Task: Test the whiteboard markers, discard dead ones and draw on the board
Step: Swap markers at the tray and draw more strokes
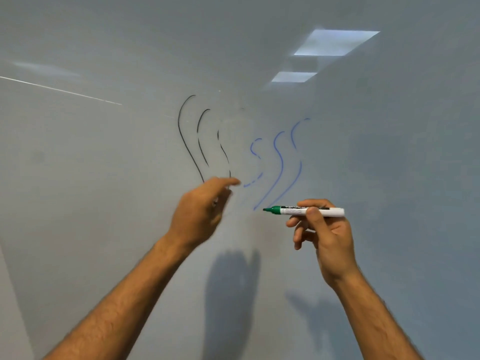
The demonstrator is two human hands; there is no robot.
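A whiteboard (104, 178) fills the view. On it are three black curved strokes (187, 141) and, to their right, three blue wavy strokes (280, 162), one of them broken and faint. My right hand (324, 229) grips an uncapped green marker (306, 211) with a white barrel, held level with its tip pointing left near the lower ends of the blue strokes. My left hand (205, 206) is raised at the board, blurred, with its index finger stretched out at the bottom of the black strokes; whether it holds anything cannot be seen.
Ceiling lights reflect on the board at the upper right (335, 42). A thin white streak (59, 89) crosses the upper left. Shadows of both hands (231, 294) fall on the lower board.
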